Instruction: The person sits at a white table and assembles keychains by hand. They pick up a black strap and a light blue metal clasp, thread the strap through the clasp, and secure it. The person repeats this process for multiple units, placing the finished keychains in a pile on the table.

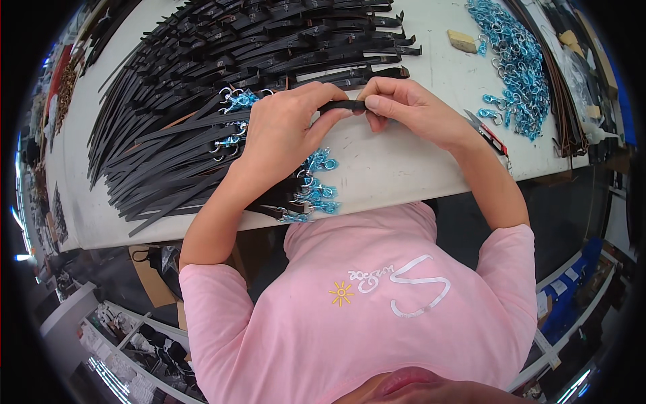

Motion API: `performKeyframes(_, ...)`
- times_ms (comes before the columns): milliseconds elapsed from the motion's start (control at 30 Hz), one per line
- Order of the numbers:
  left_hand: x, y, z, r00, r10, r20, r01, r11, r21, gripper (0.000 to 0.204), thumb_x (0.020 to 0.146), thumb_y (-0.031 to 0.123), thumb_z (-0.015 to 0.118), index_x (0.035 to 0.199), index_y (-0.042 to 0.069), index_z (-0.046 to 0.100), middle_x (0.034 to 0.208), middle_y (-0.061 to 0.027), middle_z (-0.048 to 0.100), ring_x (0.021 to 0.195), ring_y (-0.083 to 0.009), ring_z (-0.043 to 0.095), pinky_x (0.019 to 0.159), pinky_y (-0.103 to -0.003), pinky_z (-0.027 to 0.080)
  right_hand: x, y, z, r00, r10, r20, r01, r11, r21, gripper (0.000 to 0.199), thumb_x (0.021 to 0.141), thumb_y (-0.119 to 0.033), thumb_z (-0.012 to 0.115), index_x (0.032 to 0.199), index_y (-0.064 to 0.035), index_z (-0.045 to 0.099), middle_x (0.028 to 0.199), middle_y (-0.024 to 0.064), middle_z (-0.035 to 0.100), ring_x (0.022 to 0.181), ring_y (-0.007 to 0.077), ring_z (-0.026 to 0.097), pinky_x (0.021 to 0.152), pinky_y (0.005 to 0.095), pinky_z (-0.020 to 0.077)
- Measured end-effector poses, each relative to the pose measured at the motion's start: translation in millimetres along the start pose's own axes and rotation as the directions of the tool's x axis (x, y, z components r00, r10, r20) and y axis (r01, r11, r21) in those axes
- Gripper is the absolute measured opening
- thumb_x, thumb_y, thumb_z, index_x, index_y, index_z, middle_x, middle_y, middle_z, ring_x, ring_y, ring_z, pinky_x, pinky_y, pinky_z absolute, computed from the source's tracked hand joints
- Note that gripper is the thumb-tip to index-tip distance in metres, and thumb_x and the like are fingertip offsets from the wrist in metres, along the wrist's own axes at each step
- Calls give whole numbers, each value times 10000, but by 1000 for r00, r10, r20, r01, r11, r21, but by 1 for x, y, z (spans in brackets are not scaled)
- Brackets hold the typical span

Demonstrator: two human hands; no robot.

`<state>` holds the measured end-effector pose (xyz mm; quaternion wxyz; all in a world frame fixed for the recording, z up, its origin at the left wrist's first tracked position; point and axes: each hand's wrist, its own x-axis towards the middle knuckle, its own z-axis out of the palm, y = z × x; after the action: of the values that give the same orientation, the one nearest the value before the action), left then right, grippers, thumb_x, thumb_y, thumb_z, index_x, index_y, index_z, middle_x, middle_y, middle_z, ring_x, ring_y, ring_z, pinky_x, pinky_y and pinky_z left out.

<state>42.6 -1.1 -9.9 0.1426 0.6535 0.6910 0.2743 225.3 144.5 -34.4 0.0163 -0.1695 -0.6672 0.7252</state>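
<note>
Between my two hands, above the white table, a short stretch of black strap (343,106) shows. My left hand (286,124) pinches it from the left with thumb and forefinger. From the other side, the thumb and fingers of my right hand (404,108) close on its end. Under and beside my left hand lie black straps fitted with metal clasps (316,188) wrapped in blue film; part of this row is hidden by the hand and forearm. Beyond both hands spreads a large pile of plain black straps (269,40).
A heap of blue-wrapped metal clasps (515,67) covers the table's right part. Red-handled snips (488,133) lie by my right wrist, and a tan block (461,41) sits farther back. Brown straps (568,114) hang over the right edge. Shelves (128,337) stand below left.
</note>
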Motion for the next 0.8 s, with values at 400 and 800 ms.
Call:
performKeyframes(400,1,-4,2,999,34,7,-33,997,-64,155,842,178,731,970,94,704,827,-63,683,613,-231,631,574,-335,489,-5,-2,4,993,-79,-86,56,968,-245,161,983,-153,602,1022,3,620,845,16,618,789,79,589,777,249,491)
performKeyframes(800,12,0,-7,996,57,62,-41,972,-231,118,815,116,668,899,35,683,782,-106,679,650,-223,632,578,-316,470,-9,-16,15,984,-141,-113,101,949,-300,140,946,-119,628,952,19,608,819,46,630,720,111,614,691,262,505)
